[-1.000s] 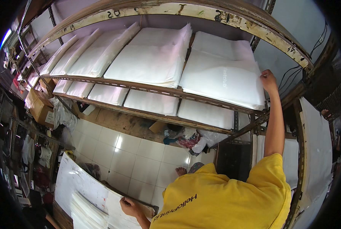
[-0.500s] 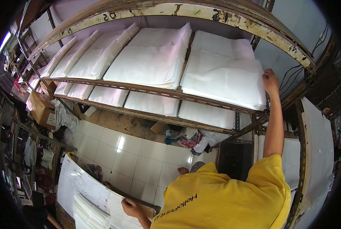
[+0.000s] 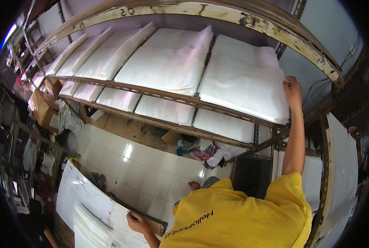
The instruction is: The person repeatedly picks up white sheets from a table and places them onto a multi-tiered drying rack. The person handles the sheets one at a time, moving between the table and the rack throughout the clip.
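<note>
My right hand (image 3: 293, 93) reaches up to the right edge of a stack of white sheets (image 3: 243, 84) on the upper shelf. Its fingers are closed in a pinch at that edge, with a bit of white sheet between them. The uppermost sheet lies a little lower than those behind it. Low in the picture, my left hand (image 3: 138, 223) hovers over or rests on a white tabletop (image 3: 85, 191), its fingers curled together, and nothing shows in them. Left of it, a pile of white sheets (image 3: 91, 227) lies on that tabletop.
More white stacks (image 3: 159, 62) fill the upper shelf, others (image 3: 163, 109) the one beneath. A metal rail (image 3: 163, 87) edges the shelf. Plastic bags and cloth (image 3: 205, 151) lie on the tiled floor (image 3: 151, 165). A cardboard box (image 3: 43, 109) stands left; large white panels (image 3: 341, 165) lean right.
My view has shifted slightly. The right hand stays at the stack's edge, its fingers a little raised. The left hand stays curled by the tabletop.
</note>
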Demonstrator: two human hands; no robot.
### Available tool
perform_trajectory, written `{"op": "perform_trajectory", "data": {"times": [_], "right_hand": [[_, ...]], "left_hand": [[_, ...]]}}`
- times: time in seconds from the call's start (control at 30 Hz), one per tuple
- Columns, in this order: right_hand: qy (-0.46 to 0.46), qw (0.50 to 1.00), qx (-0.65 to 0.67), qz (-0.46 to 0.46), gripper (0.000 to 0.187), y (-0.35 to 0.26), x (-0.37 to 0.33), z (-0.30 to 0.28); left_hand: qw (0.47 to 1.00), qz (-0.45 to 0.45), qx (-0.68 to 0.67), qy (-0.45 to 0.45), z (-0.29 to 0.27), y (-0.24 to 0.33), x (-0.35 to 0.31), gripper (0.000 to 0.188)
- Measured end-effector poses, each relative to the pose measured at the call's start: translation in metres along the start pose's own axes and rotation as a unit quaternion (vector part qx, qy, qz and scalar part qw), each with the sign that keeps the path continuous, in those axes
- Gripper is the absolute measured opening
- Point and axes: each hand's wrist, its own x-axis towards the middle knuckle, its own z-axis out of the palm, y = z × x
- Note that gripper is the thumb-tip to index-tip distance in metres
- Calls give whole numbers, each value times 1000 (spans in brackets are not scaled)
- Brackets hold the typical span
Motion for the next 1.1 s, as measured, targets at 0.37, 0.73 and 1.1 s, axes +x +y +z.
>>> {"op": "perform_trajectory", "data": {"times": [0.37,0.73,1.1], "right_hand": [[-472,786,361,-168,24,-202,-168,71],[-835,498,223,-74,24,-241,-433,265],[-842,533,52,-62,24,-207,-494,325]], "left_hand": [[998,-59,8,-4,-15,-2,3,6],[984,-47,-161,62,-50,-16,-22,12],[907,-208,88,355,-219,-165,-75,21]]}}
